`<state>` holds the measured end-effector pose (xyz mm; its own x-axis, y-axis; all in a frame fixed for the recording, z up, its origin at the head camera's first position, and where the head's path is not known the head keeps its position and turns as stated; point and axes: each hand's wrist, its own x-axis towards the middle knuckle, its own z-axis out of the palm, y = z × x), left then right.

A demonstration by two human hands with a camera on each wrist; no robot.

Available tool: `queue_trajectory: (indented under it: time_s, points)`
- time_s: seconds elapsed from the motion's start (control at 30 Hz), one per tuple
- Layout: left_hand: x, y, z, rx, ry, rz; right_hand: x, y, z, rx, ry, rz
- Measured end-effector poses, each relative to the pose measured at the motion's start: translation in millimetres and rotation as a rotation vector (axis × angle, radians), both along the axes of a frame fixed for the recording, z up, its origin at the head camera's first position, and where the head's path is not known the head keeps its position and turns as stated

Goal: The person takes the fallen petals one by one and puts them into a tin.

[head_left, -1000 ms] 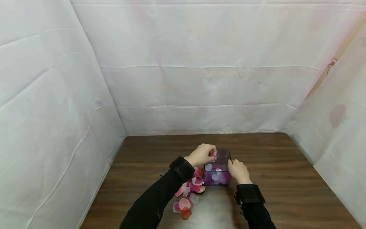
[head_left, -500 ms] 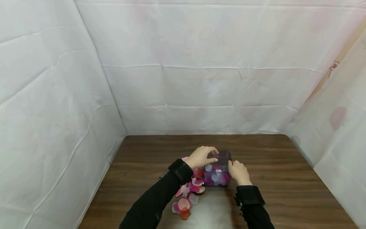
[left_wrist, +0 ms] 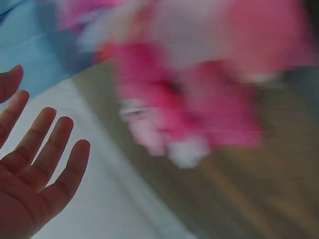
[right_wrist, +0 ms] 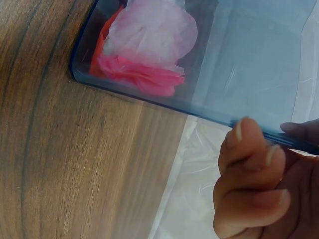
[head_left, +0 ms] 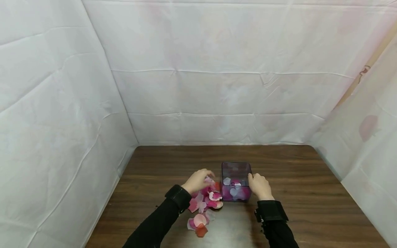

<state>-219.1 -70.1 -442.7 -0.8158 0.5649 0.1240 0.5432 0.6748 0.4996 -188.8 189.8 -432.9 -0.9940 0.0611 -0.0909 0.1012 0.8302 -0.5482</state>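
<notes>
A clear, dark-tinted plastic box [head_left: 237,172] stands on the table with pink, white and purple petals [head_left: 237,192] inside. My right hand [head_left: 261,187] grips its right wall at the rim; in the right wrist view the thumb is on one side and the curled fingers [right_wrist: 251,204] on the other. To the left of the box lies a loose pile of petals [head_left: 214,196], pink, white and red. Over the pile's far left part hovers my left hand [head_left: 198,181], its fingers [left_wrist: 65,172] spread and holding nothing. The left wrist view blurs the petals [left_wrist: 164,109].
A smaller cluster of petals [head_left: 200,220] lies nearer the front, partly apart from the pile. The brown wooden table [head_left: 310,193] stretches to both sides. White cloth [head_left: 217,103] hangs behind it and along the left and right.
My left hand's fingers opened above the box, and the hand then moved left and down to the petal pile. The right hand stays on the box wall.
</notes>
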Motion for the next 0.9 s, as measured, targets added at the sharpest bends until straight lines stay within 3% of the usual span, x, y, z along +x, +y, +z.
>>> queue_trajectory:
  time_s: [0.13, 0.2, 0.3, 0.37, 0.63, 0.9]
  points:
    - [12.8, -26, -37.4, -0.14, 0.005, -0.017, 1.2, 0, 0.2, -0.004, -0.006, -0.001]
    - [19.0, -37, -50.5, -0.218, 0.001, -0.001, 2.0, -1, 0.3, 0.0, -0.002, -0.001]
    - [25.4, -48, -61.0, -0.283, 0.041, 0.026, 3.5, -1, 0.7, 0.008, 0.006, 0.003]
    - [27.1, -51, -63.9, -0.272, 0.102, 0.042, 4.6, -2, 1.3, 0.008, 0.012, 0.002]
    - [21.6, -46, -59.3, -0.139, 0.142, 0.108, 6.6, -3, 0.4, -0.003, 0.006, 0.013]
    - [9.4, -36, -31.7, -0.098, 0.167, 0.107, 2.6, -1, -0.3, 0.016, 0.013, 0.004]
